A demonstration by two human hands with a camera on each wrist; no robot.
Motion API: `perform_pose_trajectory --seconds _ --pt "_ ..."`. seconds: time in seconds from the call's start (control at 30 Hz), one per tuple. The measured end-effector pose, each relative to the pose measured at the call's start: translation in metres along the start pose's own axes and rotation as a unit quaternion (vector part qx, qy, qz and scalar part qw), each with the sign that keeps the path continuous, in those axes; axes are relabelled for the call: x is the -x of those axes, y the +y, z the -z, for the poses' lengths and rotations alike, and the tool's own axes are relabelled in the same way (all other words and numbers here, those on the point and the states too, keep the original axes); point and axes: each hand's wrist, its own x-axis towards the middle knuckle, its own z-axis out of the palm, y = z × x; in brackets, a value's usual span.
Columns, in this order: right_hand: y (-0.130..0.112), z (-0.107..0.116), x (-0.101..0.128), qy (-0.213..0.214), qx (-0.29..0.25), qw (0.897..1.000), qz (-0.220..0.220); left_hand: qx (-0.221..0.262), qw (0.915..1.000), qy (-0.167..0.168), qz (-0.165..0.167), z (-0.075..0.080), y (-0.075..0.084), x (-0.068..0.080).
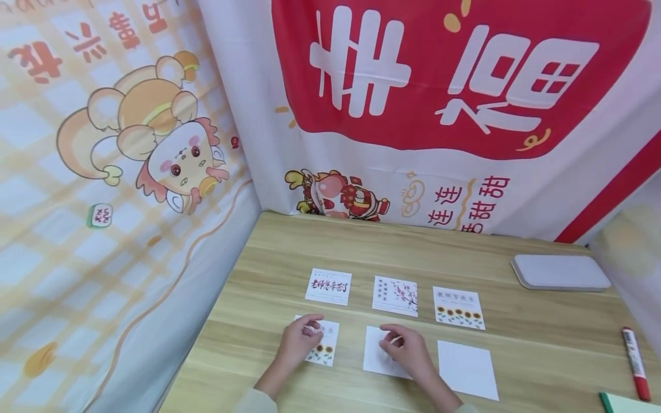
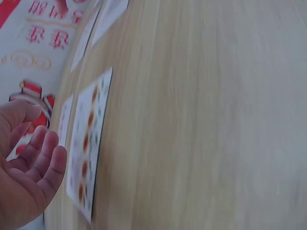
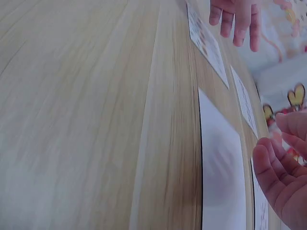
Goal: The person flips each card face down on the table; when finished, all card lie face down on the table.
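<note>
My left hand (image 1: 301, 342) hovers over a sunflower card (image 1: 322, 357) at the front left, fingers loosely bent. In the left wrist view nothing sits between the thumb and fingers of that hand (image 2: 31, 165), and the card (image 2: 88, 146) lies flat beside it. Over the blank white card (image 1: 375, 357) in the front middle is my right hand (image 1: 405, 348), its fingers also loosely bent. The right wrist view shows this hand (image 3: 285, 167) holding nothing, with a faint shadow on the blank card (image 3: 220, 163). Another blank card (image 1: 467, 370) lies to its right.
Behind lies a row of three cards: one with red writing (image 1: 328, 286), one with blossoms (image 1: 395, 296) and a second sunflower card (image 1: 459, 308). On the right are a white case (image 1: 562, 272), a red-and-white marker (image 1: 635, 362) and a green-edged item (image 1: 627, 404). Printed curtains border the wooden table (image 1: 279, 241).
</note>
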Motion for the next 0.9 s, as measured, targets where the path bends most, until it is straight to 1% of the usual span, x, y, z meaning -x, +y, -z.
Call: perform_pose_trajectory --seconds 0.1,0.17,0.27,0.37,0.5,0.53,0.63,0.73,0.9 --pt "-0.007 -0.015 -0.007 -0.028 -0.01 0.999 0.025 -0.03 0.9993 0.022 0.008 0.018 -0.012 0.001" --pt "-0.012 -0.024 -0.011 -0.042 -0.017 0.998 0.034 -0.059 0.9976 0.034 0.014 0.027 -0.019 0.002" --pt "-0.018 -0.037 -0.015 -0.053 -0.019 0.998 0.04 -0.093 0.9943 0.047 0.026 0.037 -0.027 0.003" --pt "-0.023 -0.049 -0.016 -0.062 -0.029 0.997 0.044 -0.097 0.9926 0.056 0.047 0.043 -0.033 0.004" --pt "-0.029 -0.062 -0.016 -0.075 -0.029 0.996 0.034 -0.091 0.9912 0.069 0.066 0.045 -0.035 0.005" --pt "-0.029 -0.065 -0.015 -0.078 -0.026 0.996 0.031 -0.094 0.9909 0.07 0.066 0.046 -0.036 0.005" --pt "-0.031 -0.073 -0.014 -0.082 -0.002 0.996 0.021 -0.098 0.9898 0.073 0.074 0.045 -0.036 0.006" --pt "-0.031 -0.078 -0.012 -0.081 0.013 0.996 0.024 -0.096 0.9896 0.073 0.079 0.045 -0.034 0.007" --pt "-0.033 -0.083 -0.011 -0.08 0.015 0.996 0.025 -0.08 0.9894 0.079 0.091 0.042 -0.031 0.008"
